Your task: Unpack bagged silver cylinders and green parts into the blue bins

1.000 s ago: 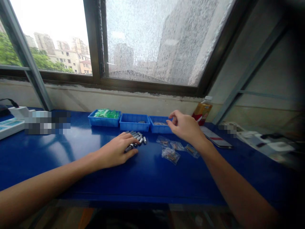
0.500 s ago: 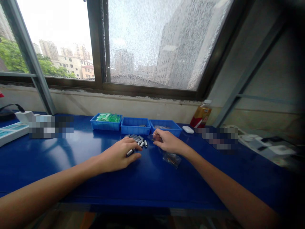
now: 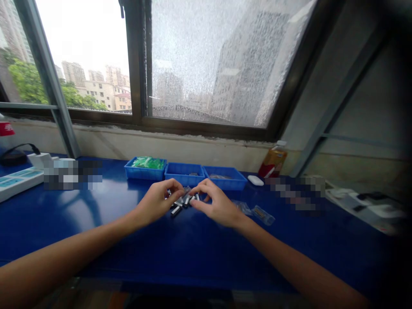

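A small, clear plastic bag [image 3: 186, 195] is seen between the fingertips, over or among short silver-and-black bar-shaped pieces [image 3: 175, 210] on the glossy blue bench [image 3: 180, 253]. Two-handed handling of the bag appears to be in hand; light, precise fingertip control seems called for. The grip of the left hand [image 3: 155, 201] and of the right hand [image 3: 219, 207] is nearly closed; whether the bag is pinched cannot be told. Blue plastic trays [image 3: 144, 174] are set behind.

Fingers [image 3: 202, 207] partly hide the small silver pieces [image 3: 176, 211], too blurred to count.
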The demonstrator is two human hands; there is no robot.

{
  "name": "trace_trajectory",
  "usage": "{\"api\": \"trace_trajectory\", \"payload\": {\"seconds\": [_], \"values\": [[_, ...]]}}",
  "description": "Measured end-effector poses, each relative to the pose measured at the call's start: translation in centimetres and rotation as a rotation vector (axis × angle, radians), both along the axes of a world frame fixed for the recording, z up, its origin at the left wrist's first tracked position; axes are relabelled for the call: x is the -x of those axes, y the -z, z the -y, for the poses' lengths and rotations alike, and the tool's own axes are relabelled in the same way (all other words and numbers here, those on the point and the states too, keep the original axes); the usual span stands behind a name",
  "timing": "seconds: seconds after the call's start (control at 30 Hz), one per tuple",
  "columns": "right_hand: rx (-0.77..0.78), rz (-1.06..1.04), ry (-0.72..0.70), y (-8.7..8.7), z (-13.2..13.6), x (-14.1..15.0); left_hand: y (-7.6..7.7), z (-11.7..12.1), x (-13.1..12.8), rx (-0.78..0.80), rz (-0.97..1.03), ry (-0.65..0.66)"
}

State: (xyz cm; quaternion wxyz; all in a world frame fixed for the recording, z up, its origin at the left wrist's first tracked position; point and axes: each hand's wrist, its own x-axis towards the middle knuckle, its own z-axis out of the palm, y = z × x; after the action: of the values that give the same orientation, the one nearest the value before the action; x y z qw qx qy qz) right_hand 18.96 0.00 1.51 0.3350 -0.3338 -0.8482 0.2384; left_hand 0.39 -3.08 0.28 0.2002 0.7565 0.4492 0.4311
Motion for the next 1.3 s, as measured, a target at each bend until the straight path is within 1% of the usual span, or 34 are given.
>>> {"api": "trace_trajectory", "payload": {"seconds": [0.07,0.13,0.2,0.27,0.33,0.4,0.47,0.57,0.63,0.67,0.7,0.73,0.77,0.8,0.87,0.9,0.93,1.0,1.1,1.2,1.3], "values": [[0.242,-0.029,-0.062,-0.2,-0.1,0.0,0.1,0.4,-0.3,-0.152,-0.131,0.02],[0.411,-0.074,-0.102,-0.3,0.1,0.1,0.2,0.8,-0.5,-0.263,-0.231,0.075],[0.47,-0.133,-0.086,-0.2,0.5,0.4,0.2,1.0,-0.6,-0.319,-0.295,0.114],[0.421,-0.189,-0.038,0.1,0.5,0.6,0.1,1.0,-0.5,-0.333,-0.331,0.115],[0.25,-0.218,0.04,0.2,0.1,0.5,0.0,0.8,-0.3,-0.319,-0.356,0.097],[-0.01,-0.222,0.167,-0.2,-0.7,-0.2,-0.2,0.7,0.0,-0.29,-0.386,0.079],[-0.288,-0.236,0.34,-1.1,-1.9,-1.7,-0.2,0.7,0.0,-0.256,-0.413,0.086],[-0.628,-0.31,0.596,-3.0,-3.4,-4.9,-0.2,1.0,-0.1,-0.211,-0.45,0.129],[-0.794,-0.413,0.759,-4.2,-4.2,-7.1,-0.1,1.1,-0.2,-0.194,-0.473,0.155],[-0.842,-0.458,0.825,-4.5,-4.6,-8.0,-0.1,1.2,-0.3,-0.189,-0.483,0.167],[-0.864,-0.457,0.857,-4.8,-5.0,-8.7,0.0,1.2,-0.3,-0.184,-0.494,0.179],[-0.836,-0.39,0.847,-4.9,-5.4,-9.2,0.0,1.2,-0.3,-0.177,-0.504,0.191],[-0.762,-0.257,0.788,-4.9,-5.8,-9.6,0.0,1.2,-0.3,-0.169,-0.515,0.2],[-0.654,-0.078,0.69,-4.9,-6.1,-9.9,0.1,1.1,-0.3,-0.161,-0.525,0.207],[-0.382,0.296,0.45,-4.6,-6.6,-10.2,0.0,1.1,-0.3,-0.146,-0.543,0.212],[-0.257,0.434,0.347,-4.4,-6.7,-10.3,0.0,1.1,-0.3,-0.139,-0.552,0.214],[-0.158,0.523,0.279,-4.3,-6.7,-10.4,0.0,1.1,-0.3,-0.134,-0.559,0.215],[-0.018,0.603,0.229,-4.0,-6.5,-10.7,-0.1,1.1,-0.4,-0.126,-0.571,0.219],[0.113,0.715,0.244,-3.5,-6.1,-10.9,-0.2,1.1,-0.4,-0.127,-0.581,0.228],[0.162,0.821,0.248,-2.5,-6.3,-10.3,-0.2,1.2,-0.4,-0.131,-0.588,0.235],[0.194,0.792,0.213,-1.5,-6.8,-9.3,-0.3,1.2,-0.4,-0.132,-0.584,0.239]]}}
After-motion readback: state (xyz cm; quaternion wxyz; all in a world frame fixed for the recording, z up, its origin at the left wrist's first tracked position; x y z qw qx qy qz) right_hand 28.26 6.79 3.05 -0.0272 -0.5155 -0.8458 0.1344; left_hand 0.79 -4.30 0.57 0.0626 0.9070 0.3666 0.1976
